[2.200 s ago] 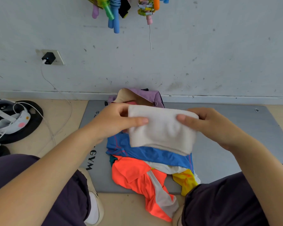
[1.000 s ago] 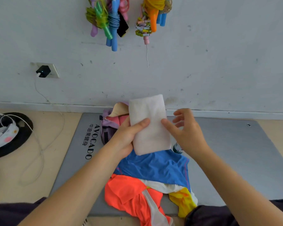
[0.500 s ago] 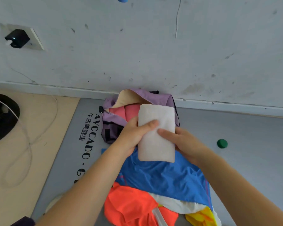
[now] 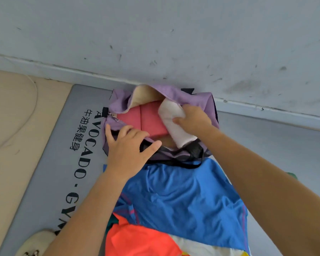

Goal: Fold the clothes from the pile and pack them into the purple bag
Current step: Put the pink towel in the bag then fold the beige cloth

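Two hands are engaged at the soft purple fabric bag (image 4: 192,97), at twelve o'clock of the pile. The folded white cloth bundle (image 4: 174,121) is grasped by the right hand (image 4: 192,117), half inside beside folded pink garments (image 4: 146,121). The near rim is pressed down by the flat, unclenched left hand (image 4: 127,145). The bundle is best slid in flat, so the fold is kept.
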A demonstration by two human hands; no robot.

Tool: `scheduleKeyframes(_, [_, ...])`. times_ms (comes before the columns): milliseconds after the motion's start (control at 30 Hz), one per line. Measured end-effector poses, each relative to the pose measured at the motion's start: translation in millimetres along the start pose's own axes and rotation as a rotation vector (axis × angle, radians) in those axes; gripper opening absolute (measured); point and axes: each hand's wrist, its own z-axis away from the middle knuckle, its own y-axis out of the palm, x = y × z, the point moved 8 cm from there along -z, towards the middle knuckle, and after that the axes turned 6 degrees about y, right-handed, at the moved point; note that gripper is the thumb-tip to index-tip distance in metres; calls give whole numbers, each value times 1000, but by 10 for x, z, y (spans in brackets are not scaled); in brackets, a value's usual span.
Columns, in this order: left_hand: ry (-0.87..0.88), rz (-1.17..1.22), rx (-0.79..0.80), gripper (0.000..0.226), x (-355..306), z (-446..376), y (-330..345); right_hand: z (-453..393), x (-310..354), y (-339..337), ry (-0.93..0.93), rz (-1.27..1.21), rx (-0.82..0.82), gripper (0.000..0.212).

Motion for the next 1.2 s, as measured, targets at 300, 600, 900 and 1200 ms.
scheduleKeyframes(300, [-41, 0, -1, 67, 76, -102, 150, -540, -440, 282, 287, -531, 28, 51])
scheduleKeyframes(600, [-43, -22, 23, 65, 129, -145, 308, -564, -596, 589, 276, -541, 162, 62])
scheduleKeyframes(900, [-42, -63, 25, 81, 152, -166, 209, 143, -395, 56, -188, 313, -113, 83])
scheduleKeyframes(1200, [20, -164, 15, 79, 217, -630, -304, 348, -497, -603, -232, 230, -224, 97])
